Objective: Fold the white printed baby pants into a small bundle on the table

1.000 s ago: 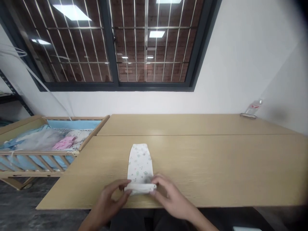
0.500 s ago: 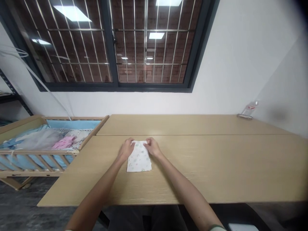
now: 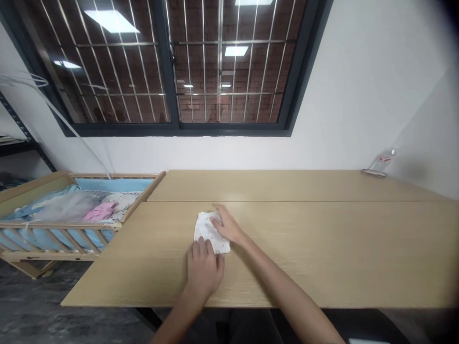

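The cloth (image 3: 205, 227), white with faint small marks, lies on the front part of the table (image 3: 333, 248), left of the middle and just short of the seam that runs across the wood. Both hands are at it, apart from each other. The left hand (image 3: 203, 267) is palm down at the near edge, its fingers laid over the near left part of the cloth and its thumb just beside the near edge; whether it pinches the fabric I cannot tell. The right hand (image 3: 227, 227) reaches in from the right to the far right corner, thumb and forefinger spread apart, the thumb over the cloth and the forefinger by the far edge; it is slightly blurred. At left, beside the table, stands a wooden cot (image 3: 64, 225) with a blue lining, and in it a pink cloth (image 3: 101, 211) lies among blue and white bedding. At the table's far right, a clear bottle (image 3: 383, 160) leans near the wall (image 3: 358, 71). Above the table is a dark-framed window (image 3: 175, 129) with metal bars.
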{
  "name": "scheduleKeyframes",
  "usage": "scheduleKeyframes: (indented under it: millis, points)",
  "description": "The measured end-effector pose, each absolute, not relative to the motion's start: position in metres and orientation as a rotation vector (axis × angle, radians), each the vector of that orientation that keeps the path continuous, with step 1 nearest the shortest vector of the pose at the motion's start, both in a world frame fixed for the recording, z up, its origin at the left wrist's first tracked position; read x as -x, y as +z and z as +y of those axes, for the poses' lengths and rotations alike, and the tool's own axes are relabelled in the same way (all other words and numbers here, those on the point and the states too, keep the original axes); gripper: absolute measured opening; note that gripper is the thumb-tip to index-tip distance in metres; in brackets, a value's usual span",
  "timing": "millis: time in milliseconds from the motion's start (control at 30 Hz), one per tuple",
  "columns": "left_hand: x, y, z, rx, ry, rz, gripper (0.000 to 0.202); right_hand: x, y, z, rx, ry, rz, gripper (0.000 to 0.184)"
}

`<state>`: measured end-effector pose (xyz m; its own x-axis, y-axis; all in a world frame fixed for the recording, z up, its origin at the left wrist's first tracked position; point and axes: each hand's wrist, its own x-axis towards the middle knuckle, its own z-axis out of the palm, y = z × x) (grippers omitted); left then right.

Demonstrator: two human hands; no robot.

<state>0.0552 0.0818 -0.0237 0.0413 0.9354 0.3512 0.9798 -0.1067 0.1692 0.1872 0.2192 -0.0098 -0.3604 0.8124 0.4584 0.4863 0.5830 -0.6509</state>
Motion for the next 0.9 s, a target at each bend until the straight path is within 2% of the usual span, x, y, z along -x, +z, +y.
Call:
scheduleKeyframes:
  millis: [200, 367, 500, 667, 900]
  points:
    - [-0.07, -0.056, 0.049, 2.197, -0.558, -1.943, 0.063, -0.164, 0.014, 0.159, 0.628, 0.739, -2.595, 0.057]
    - [-0.064, -0.052, 0.053, 2.202, -0.558, -1.964, 0.059, -0.159, -0.002, 0.164, 0.725, 0.884, -2.76, 0.055]
    - [-0.062, -0.053, 0.052, 2.244, -0.613, -1.943, 0.056, -0.164, -0.016, 0.191, 0.847, 0.785, -2.789, 0.055]
    - [-0.06, -0.058, 0.055, 2.277, -0.661, -1.947, 0.061, -0.171, -0.022, 0.233, 0.937, 0.601, -2.721, 0.052]
    - [-0.059, -0.06, 0.065, 2.313, -0.661, -1.944, 0.066, -0.181, -0.027, 0.282, 1.02, 0.511, -2.653, 0.057]
